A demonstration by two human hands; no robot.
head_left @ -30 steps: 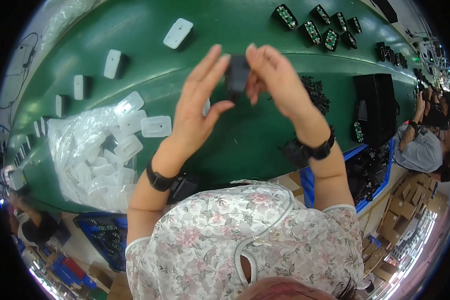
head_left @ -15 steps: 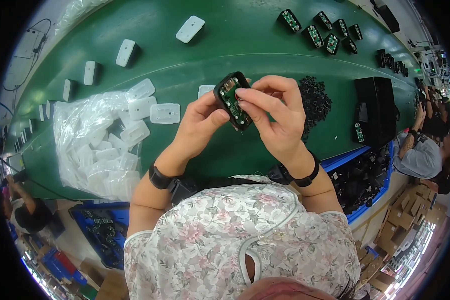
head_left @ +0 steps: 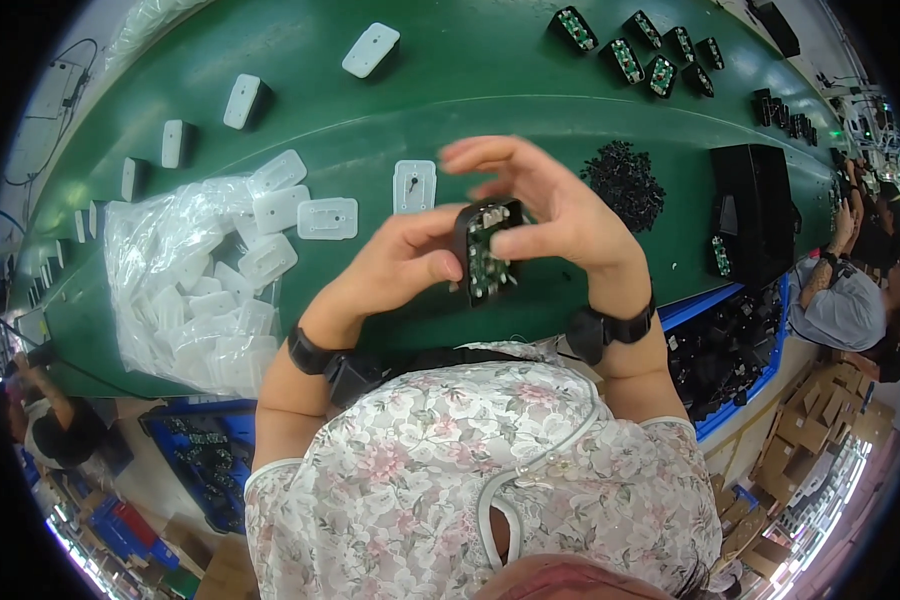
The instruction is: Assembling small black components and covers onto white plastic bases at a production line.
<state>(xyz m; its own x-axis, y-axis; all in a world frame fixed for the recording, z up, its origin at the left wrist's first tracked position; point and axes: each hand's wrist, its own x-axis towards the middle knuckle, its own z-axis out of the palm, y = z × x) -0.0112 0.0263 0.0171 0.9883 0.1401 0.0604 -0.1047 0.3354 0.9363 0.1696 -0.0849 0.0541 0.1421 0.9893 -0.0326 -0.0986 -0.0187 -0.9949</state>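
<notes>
My left hand point(head_left: 400, 262) grips a black plastic housing point(head_left: 464, 235) by its left side. The housing is tilted, its open face showing a green circuit board point(head_left: 484, 270) with small components. Over its right side is my right hand point(head_left: 570, 215), fingers spread and nothing visible in them. The right thumb overlaps the board; whether it touches is unclear. Just beyond the hands lies a white plastic cover point(head_left: 415, 178) with a dark spot in its middle. Another white cover point(head_left: 327, 218) rests to its left, beside a clear plastic bag point(head_left: 135, 260) of such covers.
Right of my hands is a heap of small black parts point(head_left: 622, 187), then a black box point(head_left: 760, 205). Several board-filled housings point(head_left: 625, 62) stand at the far right. White-topped housings point(head_left: 371, 50) line the far left. Blue bins point(head_left: 735, 350) sit below the table's near edge.
The housing has come nearer and turned more upright. My right hand has lifted from its pinch over the board, spreading its fingers. The white cover behind is now uncovered.
</notes>
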